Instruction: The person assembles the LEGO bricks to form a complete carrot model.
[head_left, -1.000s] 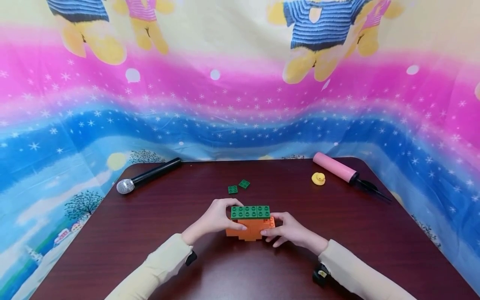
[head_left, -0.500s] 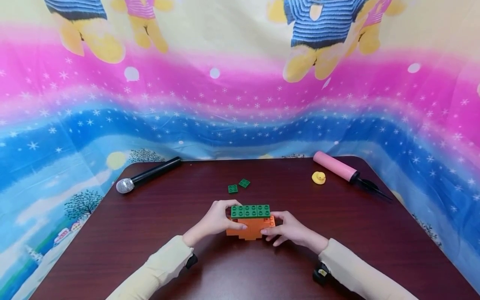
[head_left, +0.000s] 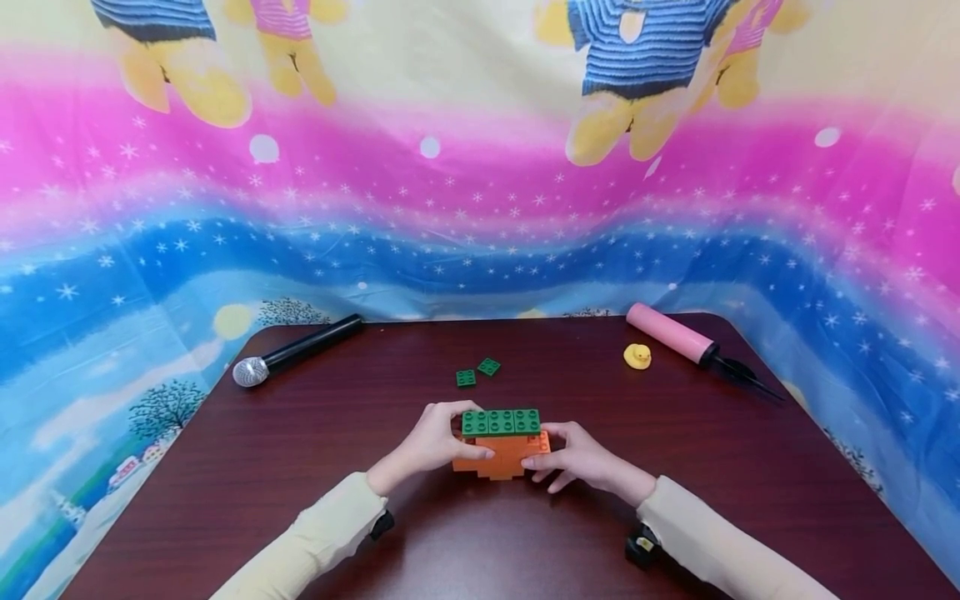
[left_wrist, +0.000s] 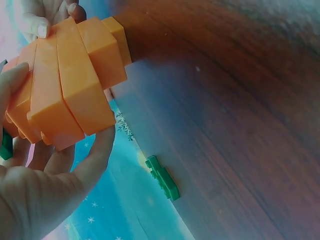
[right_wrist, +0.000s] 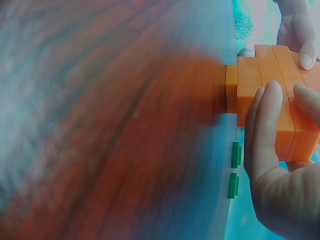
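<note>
An orange toy-brick build (head_left: 501, 458), stepped narrower toward its bottom, stands on the table between both hands. Across its top runs a row of green studded bricks (head_left: 500, 422). My left hand (head_left: 433, 437) grips the left end, thumb on the near face and fingers round behind. In the left wrist view its fingers (left_wrist: 97, 155) curl against the orange layers (left_wrist: 75, 80). On the right end, my right hand (head_left: 577, 460) holds the build with its thumb on the near face. The right wrist view shows its fingers (right_wrist: 265, 125) along the orange side (right_wrist: 285, 130).
Two small green bricks (head_left: 466, 377) lie behind the build. A black microphone (head_left: 300, 350) rests at the table's back left. At the back right are a yellow rubber duck (head_left: 637, 357) and a pink hand pump (head_left: 671, 333). A printed cloth (head_left: 480, 208) hangs behind the table.
</note>
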